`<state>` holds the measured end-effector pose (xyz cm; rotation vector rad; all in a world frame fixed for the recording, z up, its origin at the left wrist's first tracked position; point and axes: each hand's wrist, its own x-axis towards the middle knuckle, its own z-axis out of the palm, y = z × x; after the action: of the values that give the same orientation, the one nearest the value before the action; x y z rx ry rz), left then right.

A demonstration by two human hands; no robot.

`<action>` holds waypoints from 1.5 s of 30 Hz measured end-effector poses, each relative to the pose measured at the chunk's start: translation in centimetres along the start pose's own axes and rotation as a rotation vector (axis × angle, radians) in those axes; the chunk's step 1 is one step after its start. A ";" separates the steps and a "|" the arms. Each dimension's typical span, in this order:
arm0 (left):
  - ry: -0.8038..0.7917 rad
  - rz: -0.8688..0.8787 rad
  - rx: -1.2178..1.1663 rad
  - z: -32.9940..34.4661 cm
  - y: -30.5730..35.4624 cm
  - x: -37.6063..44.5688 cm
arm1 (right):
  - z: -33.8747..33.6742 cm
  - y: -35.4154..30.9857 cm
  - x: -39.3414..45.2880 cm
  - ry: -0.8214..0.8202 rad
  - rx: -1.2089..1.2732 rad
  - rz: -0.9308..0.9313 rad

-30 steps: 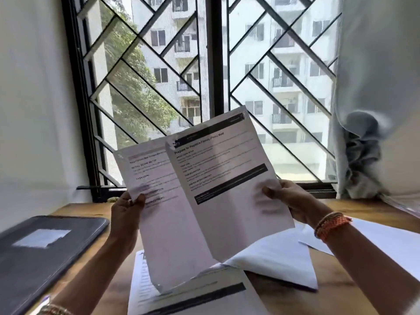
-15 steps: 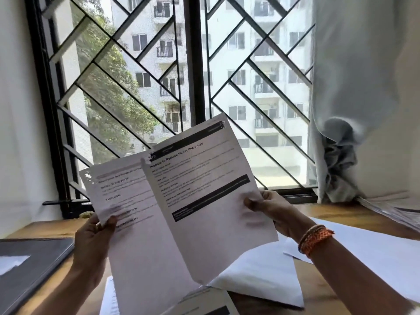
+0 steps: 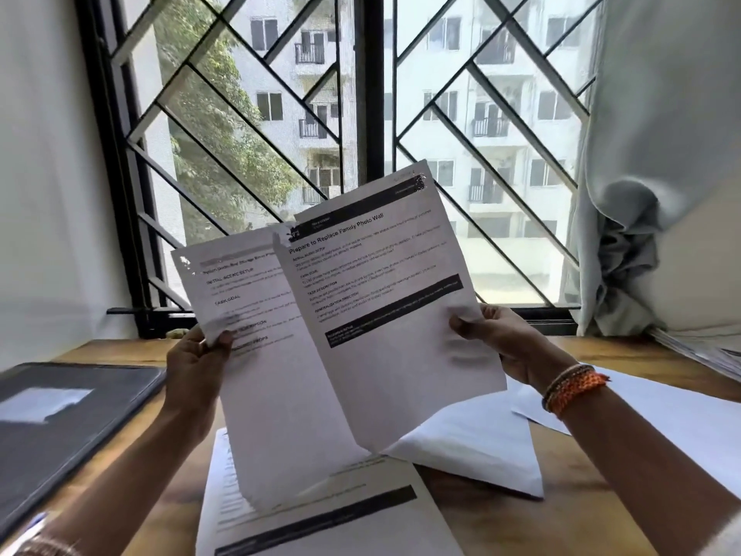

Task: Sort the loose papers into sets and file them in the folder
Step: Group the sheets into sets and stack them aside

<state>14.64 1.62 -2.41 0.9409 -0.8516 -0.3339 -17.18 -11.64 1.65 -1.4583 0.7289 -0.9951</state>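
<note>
Two sheets: held up in front of the window grille (image 3: 248, 114), overlapping.
Left hand (image 3: 196, 367): pinches the rear sheet (image 3: 256, 379) at its left edge.
Right hand (image 3: 509, 347): pinches the front sheet (image 3: 393, 315), headed "Prepare to Replace Family Photo Wall", at its right edge.
Loose papers (image 3: 320, 519): lying on the wooden table (image 3: 581, 511) below.
Folder (image 3: 60, 427): dark, closed, at left on the table.

A wide window with a black metal diamond-pattern grille (image 3: 280, 126) is set above a brown wooden table (image 3: 577, 491). A plain white wall (image 3: 48, 174) is seen at left, a pale grey-blue bunched curtain (image 3: 649, 154) at right. Daylight, a white apartment block (image 3: 501, 94) and a green tree (image 3: 208, 126) are seen outside.
</note>
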 end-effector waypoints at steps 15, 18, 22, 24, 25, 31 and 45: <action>-0.009 0.007 -0.006 0.0 -0.2 0.1 | -0.1 -0.2 -0.1 -0.016 -0.006 0.007; 0.012 0.006 0.001 -0.1 -0.4 0.2 | 0.0 -0.3 -0.3 -0.040 0.026 0.005; 0.012 0.002 0.012 -0.2 -0.4 0.2 | 0.0 -0.4 -0.4 -0.042 0.019 0.018; 0.011 -0.003 0.005 -0.1 -0.3 0.1 | 0.0 -0.5 -0.4 -0.015 0.016 0.018; 0.010 -0.004 0.003 -0.1 -0.3 0.1 | 0.0 -0.5 -0.4 0.000 0.015 0.019; -0.003 -0.018 -0.015 -0.1 -0.3 -0.1 | -0.3 -0.6 -0.3 0.053 -0.035 0.041; -0.115 -0.253 -0.035 5.7 -2.9 -1.4 | -6.2 -3.1 -6.5 1.009 -1.467 -0.931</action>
<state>9.62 -2.46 -3.74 1.0058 -0.8294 -0.6236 -25.95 -8.33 3.41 -2.6594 1.8107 -2.2134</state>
